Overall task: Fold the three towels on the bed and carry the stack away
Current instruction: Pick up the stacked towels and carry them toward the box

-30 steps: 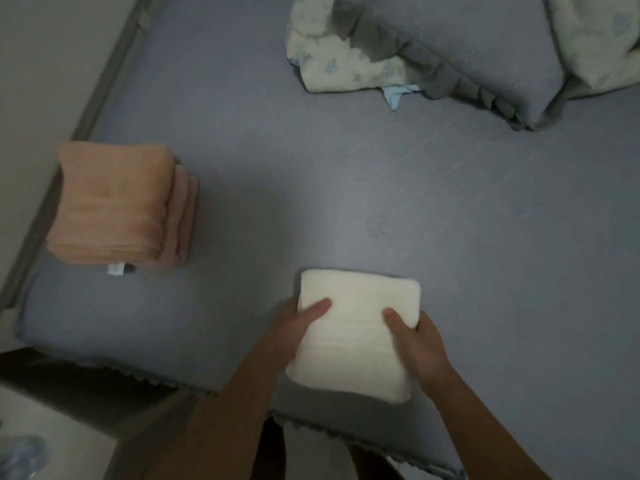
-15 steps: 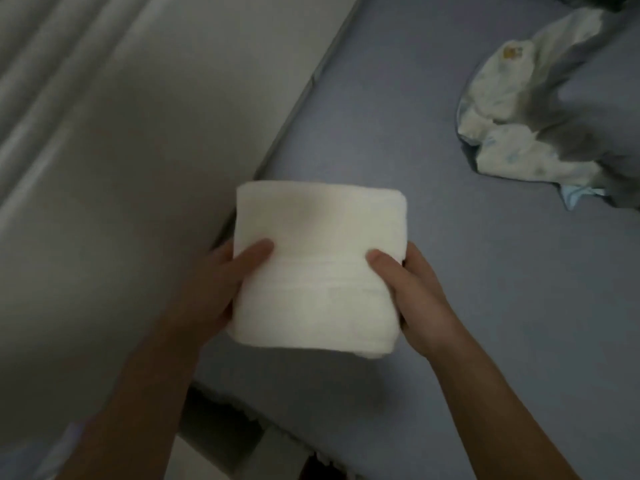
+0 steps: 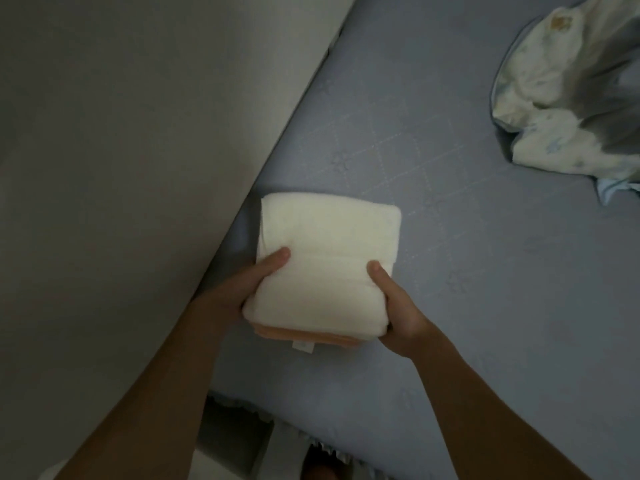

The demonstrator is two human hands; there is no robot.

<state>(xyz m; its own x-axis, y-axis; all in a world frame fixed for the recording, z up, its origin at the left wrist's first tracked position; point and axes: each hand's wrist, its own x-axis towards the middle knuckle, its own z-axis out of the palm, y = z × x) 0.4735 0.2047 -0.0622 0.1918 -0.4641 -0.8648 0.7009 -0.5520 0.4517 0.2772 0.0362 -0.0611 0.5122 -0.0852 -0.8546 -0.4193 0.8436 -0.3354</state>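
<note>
A folded cream towel [image 3: 325,258] lies on top of the folded peach towels [image 3: 304,336], of which only a thin front edge and a white tag show. The stack sits on the blue-grey bed [image 3: 485,271] close to its left edge, by the wall. My left hand [image 3: 249,285] grips the cream towel's left side with the thumb on top. My right hand [image 3: 394,306] grips its right side, thumb on top too. The fingers of both hands are hidden under or beside the towel.
A pale wall [image 3: 138,150] runs along the bed's left edge. A crumpled floral blanket with grey bedding [image 3: 568,98] lies at the back right. The bed's front edge with a frilled trim [image 3: 311,441] is near my arms.
I carried the cream towel from the bed's front edge to the left and set it down onto the peach stack. Both hands kept their hold throughout.
</note>
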